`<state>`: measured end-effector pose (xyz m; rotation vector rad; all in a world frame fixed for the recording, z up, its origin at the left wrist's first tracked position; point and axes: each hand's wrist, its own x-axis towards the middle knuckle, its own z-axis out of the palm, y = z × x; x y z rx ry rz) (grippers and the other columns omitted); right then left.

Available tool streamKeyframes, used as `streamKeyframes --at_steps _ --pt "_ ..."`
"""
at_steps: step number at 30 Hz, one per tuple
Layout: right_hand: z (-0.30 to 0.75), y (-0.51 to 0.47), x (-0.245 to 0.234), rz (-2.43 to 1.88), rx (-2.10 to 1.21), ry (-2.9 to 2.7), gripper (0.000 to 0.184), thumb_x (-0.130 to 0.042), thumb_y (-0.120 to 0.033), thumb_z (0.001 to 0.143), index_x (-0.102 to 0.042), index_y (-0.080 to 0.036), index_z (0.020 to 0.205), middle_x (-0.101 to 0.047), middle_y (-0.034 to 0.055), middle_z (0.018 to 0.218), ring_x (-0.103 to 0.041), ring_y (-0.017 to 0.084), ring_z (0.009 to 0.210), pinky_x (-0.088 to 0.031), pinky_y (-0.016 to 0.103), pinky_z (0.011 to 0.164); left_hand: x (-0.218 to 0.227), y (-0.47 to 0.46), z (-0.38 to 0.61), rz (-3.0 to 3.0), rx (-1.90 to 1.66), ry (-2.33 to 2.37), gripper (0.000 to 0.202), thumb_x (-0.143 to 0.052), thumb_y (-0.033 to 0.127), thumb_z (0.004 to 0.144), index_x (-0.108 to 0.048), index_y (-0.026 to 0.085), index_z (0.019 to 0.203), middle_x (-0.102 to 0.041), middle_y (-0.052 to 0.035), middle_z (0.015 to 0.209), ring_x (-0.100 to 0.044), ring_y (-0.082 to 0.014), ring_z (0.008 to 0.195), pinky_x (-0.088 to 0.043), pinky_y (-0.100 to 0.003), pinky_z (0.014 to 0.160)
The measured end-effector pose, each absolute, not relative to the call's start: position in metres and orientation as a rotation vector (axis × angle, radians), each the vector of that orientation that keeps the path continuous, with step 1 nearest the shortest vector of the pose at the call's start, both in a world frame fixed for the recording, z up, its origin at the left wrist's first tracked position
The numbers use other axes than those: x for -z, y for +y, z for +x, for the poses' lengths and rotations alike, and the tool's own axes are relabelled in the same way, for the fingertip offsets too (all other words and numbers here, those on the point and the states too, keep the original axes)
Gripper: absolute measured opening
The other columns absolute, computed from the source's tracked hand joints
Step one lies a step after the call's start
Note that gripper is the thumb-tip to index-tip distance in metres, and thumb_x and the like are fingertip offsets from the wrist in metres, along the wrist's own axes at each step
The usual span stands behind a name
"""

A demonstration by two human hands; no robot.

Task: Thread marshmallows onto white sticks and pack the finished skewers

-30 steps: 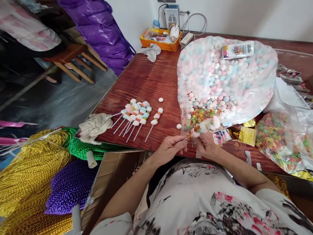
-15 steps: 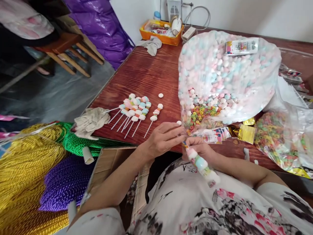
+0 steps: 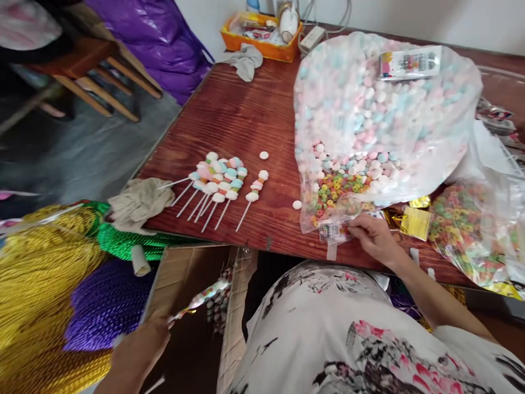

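My left hand (image 3: 141,342) is low at the left, over an open cardboard box (image 3: 192,273), pinching the stick of a wrapped candy skewer (image 3: 203,295) that points up and right. My right hand (image 3: 375,235) rests on the table's near edge, fingers closed on a small printed wrapper (image 3: 334,231) that lies by the mouth of the big clear bag of pastel candies (image 3: 381,115). A row of finished candy skewers (image 3: 217,189) lies on the red-brown table (image 3: 246,120), left of the bag.
A second bag of colourful candy rings (image 3: 471,230) sits at the right, with gold foil pieces (image 3: 414,221) beside it. Gold, green and purple cord bundles (image 3: 45,284) pile at the left. A grey cloth (image 3: 137,202) lies at the table corner; an orange tray (image 3: 262,38) stands far back.
My left hand has carried the wrapped skewer from in front of me down and left to the cardboard box. My right hand has let go of it and reached to the wrappers.
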<state>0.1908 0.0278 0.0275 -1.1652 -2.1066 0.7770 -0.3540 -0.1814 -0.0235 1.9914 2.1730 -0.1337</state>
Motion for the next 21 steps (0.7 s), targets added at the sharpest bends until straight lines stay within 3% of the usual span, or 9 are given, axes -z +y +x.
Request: streamKeyframes --at_steps 1,3,4,7,11,16,21 --pt "0.19 0.035 -0.031 -1.147 -0.747 -2.16 0.016 -0.05 -0.017 0.093 -0.063 -0.018 0.085 -0.063 0.0034 0.077 -0.057 0.015 0.071 -0.043 0.028 0.066 0.016 -0.175 -0.342 2.009 0.204 2.253 0.028 -0.052 0.031 0.081 -0.06 0.02 0.057 -0.05 0.0036 0.036 -0.045 -0.0184 0.027 -0.042 -0.03 0.036" --pt "0.173 0.05 -0.038 -1.045 -0.655 -2.314 0.018 -0.048 -0.018 0.094 -0.065 -0.017 0.089 -0.063 0.0045 0.079 -0.056 0.016 0.071 -0.04 0.028 0.064 -0.003 -0.143 -0.289 2.185 0.156 2.159 0.032 -0.053 0.033 0.084 -0.057 0.017 0.057 -0.053 0.0006 0.044 -0.049 -0.0163 0.034 -0.04 -0.025 0.041" --pt "0.156 0.058 -0.042 -0.976 -0.607 -2.409 0.019 -0.047 -0.018 0.094 -0.065 -0.017 0.092 -0.063 0.0053 0.081 -0.056 0.016 0.072 -0.038 0.027 0.063 -0.012 -0.122 -0.25 2.299 0.067 2.006 0.028 -0.048 0.028 0.09 -0.062 0.017 0.067 -0.062 -0.0018 0.057 -0.057 -0.0163 0.047 -0.044 -0.025 0.049" --pt "0.091 0.087 -0.053 -0.814 -0.462 -2.748 0.021 -0.046 -0.014 0.092 -0.066 -0.015 0.096 -0.063 0.0073 0.09 -0.054 0.015 0.071 -0.033 0.027 0.059 -0.026 -0.055 -0.114 2.626 -0.297 1.213 0.023 -0.046 0.023 0.093 -0.064 0.018 0.081 -0.067 -0.0058 0.081 -0.063 -0.0186 0.077 -0.051 -0.029 0.072" --pt "0.02 0.129 -0.063 -0.622 -0.322 -3.059 0.021 -0.049 -0.009 0.087 -0.065 -0.015 0.099 -0.064 0.009 0.105 -0.056 0.015 0.075 -0.03 0.027 0.057 -0.019 -0.004 0.017 2.813 -0.241 1.017 0.025 -0.042 0.011 0.093 -0.063 0.009 0.106 -0.064 -0.0164 0.106 -0.059 -0.0271 0.099 -0.048 -0.038 0.077" --pt "0.012 0.166 -0.07 -0.752 -0.306 -3.1 0.023 -0.048 -0.003 0.085 -0.066 -0.01 0.099 -0.065 0.0062 0.105 -0.06 0.012 0.085 -0.03 0.024 0.062 0.003 0.016 0.039 2.866 -0.223 1.07 0.028 -0.04 0.003 0.09 -0.066 0.004 0.101 -0.064 -0.0188 0.099 -0.059 -0.0291 0.097 -0.047 -0.041 0.076" --pt "0.015 0.165 -0.061 -0.698 -0.372 -3.124 0.019 -0.051 -0.005 0.083 -0.066 -0.012 0.093 -0.068 0.0071 0.099 -0.06 0.015 0.081 -0.037 0.026 0.063 0.017 0.02 0.025 2.835 -0.385 0.917 0.029 -0.04 0.008 0.093 -0.069 0.008 0.091 -0.067 -0.0168 0.089 -0.062 -0.0263 0.088 -0.048 -0.04 0.072"
